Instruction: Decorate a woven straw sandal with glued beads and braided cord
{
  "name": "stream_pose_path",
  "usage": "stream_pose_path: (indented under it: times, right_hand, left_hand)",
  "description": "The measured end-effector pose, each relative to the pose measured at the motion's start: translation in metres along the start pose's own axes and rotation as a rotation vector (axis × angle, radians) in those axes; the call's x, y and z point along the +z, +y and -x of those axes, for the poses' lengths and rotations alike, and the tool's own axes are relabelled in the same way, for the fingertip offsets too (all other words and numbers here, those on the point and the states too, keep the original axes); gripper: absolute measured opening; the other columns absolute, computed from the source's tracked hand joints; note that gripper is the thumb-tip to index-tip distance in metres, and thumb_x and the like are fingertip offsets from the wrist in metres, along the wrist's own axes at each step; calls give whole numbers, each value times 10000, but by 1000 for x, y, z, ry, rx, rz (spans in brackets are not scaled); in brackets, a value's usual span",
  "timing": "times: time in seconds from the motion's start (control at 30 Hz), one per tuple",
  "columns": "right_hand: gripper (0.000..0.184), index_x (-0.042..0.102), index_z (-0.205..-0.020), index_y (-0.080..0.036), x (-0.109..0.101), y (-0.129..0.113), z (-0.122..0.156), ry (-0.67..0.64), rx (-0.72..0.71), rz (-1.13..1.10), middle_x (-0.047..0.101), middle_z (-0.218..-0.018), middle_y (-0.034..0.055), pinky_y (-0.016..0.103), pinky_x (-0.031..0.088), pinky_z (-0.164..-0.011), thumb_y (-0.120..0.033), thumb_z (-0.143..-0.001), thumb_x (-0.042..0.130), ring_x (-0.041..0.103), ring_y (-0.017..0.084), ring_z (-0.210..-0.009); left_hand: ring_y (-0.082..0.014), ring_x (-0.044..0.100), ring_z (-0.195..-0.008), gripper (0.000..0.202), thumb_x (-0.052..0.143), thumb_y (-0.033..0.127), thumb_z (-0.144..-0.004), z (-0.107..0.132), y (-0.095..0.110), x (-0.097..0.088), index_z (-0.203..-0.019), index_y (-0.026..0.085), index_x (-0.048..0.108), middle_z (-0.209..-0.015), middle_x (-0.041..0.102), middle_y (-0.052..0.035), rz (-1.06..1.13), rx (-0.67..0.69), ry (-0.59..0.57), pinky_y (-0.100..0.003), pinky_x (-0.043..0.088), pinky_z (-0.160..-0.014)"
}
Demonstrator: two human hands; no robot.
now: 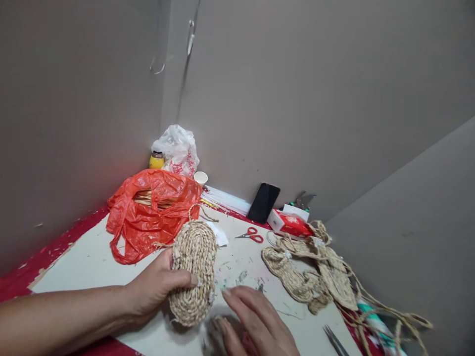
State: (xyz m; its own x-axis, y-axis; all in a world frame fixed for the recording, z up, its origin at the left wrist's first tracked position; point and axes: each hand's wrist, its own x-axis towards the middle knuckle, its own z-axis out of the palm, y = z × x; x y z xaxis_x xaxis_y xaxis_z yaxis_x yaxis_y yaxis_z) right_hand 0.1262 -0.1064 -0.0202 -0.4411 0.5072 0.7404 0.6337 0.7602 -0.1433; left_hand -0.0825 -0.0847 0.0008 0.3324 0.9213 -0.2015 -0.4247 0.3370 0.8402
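Straw-beige woven sole (195,269) in the left hand (158,287) — its braided rows ringed in concentric ovals. Beyond that hand, a bright orange-red plastic bag (139,232) and a yellow jar (156,161) with a dark lid. Ahead of the right hand (256,319), red-handled scissors (254,235), a black smartphone (263,203) — and a red-and-white tissue pack (291,225).

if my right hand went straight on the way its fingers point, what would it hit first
Most likely the near edge of the woven sole-shaped piece held in your left hand; your right hand points toward it, though depth is unclear, so it might pass under or over.
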Motion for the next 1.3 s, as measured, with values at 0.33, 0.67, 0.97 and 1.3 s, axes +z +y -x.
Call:
stream_pose_path:
  times: [0.33, 0.67, 0.97, 1.3]
  right_hand:
    - [795, 62, -1492, -62, 15, 9, 12, -164, -71, 261, 132, -1554, 173, 500, 428, -939, -432, -885, 420, 311, 392, -1338]
    - [923, 19, -1472, 16, 25, -5, -9, -167, -178, 401, -15, -1560, 200, 497, 252, -1031, -539, -848, 410, 94, 356, -1414]
    - [906, 199, -1447, 33, 28, -12, -24, -168, -224, 402, 240, -1488, 287, 531, 210, -1045, -598, -838, 429, 153, 405, -1389]
    - [619, 568, -1204, -19, 34, -19, -38, -101, -211, 316, 540, -1308, 243, 519, 152, -1095, -522, -854, 483, 244, 370, -1369]
  left_hand:
    - [-163, 607, -716, 353, 663, 149, -703, 2, 1, 1, -1033, 116, 544, -836, 682, -58, -8, 48, 148, -284, 489, -659]
    - [-188, 628, -765, 417, 728, 281, -714, 12, 14, 14, -1077, 121, 598, -864, 701, -69, -57, 151, 169, -294, 509, -704]
    - [-213, 637, -844, 396, 689, 304, -751, 14, 17, 15, -1104, 134, 628, -950, 713, -73, -116, 209, 159, -321, 521, -783]
    - [-231, 630, -958, 347, 640, 264, -784, 13, 9, 12, -1115, 159, 650, -1064, 695, -63, -160, 223, 213, -325, 492, -868]
